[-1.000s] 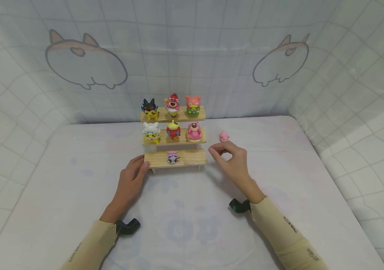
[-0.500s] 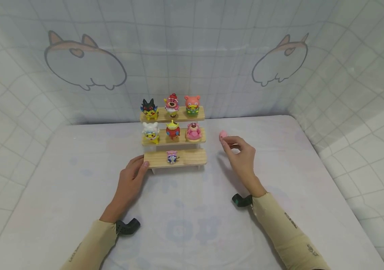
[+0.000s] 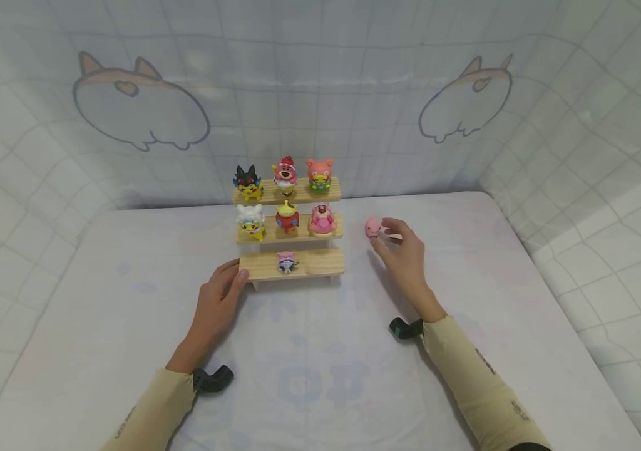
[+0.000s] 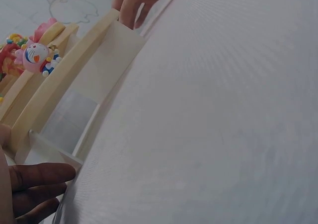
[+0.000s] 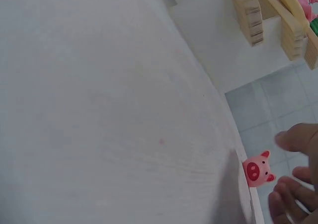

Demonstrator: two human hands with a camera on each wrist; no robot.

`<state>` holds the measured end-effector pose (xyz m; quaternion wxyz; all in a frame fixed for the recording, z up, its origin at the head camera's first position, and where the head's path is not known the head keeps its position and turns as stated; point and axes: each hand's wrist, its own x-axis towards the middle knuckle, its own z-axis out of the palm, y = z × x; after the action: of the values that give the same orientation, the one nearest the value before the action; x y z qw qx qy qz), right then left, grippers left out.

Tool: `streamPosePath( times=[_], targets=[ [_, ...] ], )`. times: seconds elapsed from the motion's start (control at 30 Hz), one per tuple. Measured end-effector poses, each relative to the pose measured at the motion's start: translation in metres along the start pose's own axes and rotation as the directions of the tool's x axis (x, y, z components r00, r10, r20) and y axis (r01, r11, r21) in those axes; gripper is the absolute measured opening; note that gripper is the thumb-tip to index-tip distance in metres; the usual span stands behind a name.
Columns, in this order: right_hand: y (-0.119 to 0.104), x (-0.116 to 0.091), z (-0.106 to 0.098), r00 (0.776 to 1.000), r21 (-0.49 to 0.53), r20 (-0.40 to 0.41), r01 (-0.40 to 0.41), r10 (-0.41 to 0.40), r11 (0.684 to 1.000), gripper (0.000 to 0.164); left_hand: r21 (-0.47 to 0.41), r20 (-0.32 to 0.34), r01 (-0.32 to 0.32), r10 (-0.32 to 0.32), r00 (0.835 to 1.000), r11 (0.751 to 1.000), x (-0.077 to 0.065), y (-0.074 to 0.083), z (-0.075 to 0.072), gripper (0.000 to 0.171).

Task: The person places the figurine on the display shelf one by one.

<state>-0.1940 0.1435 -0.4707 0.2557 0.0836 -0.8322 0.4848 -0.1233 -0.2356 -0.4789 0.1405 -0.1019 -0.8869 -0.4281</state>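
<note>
A small pink pig figurine (image 3: pixel 374 227) stands on the white cloth, right of a three-tier wooden display stand (image 3: pixel 320 262). My right hand (image 3: pixel 409 258) is beside the pig, thumb and fingers spread apart around it. In the right wrist view a gap shows between the fingers and the pig figurine (image 5: pixel 256 170). At the stand's left end, my left hand (image 3: pixel 219 302) holds the lowest board, thumb on top and fingers down along the side panel. A small pink-and-purple figurine (image 3: pixel 286 262) stands alone mid-board on that tier.
Three figurines occupy the top tier, among them a pink bear in green (image 3: pixel 319 176). The middle tier bears three more, including a green-headed alien figurine (image 3: pixel 287 218). Behind the table hangs a pale checked curtain (image 3: pixel 354 94).
My right hand has moved right, away from the lowest board to the pig, and its thumb and fingers have spread. My left hand stays on the stand.
</note>
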Motion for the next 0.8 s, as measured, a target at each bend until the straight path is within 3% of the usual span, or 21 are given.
streamPosePath(
  times=[0.4,0.8],
  targets=[
    [0.014,0.016,0.008,0.992,-0.077,0.041,-0.117,0.121,0.990,0.053,-0.002,0.009,0.018,-0.018,1.000,1.000,-0.002,-0.004,0.006,0.043],
    [0.026,0.021,0.014,0.993,-0.105,0.084,-0.070,0.079,0.992,0.050,0.013,0.002,0.015,-0.015,1.000,1.000,-0.002,0.000,0.003,0.044]
  ],
)
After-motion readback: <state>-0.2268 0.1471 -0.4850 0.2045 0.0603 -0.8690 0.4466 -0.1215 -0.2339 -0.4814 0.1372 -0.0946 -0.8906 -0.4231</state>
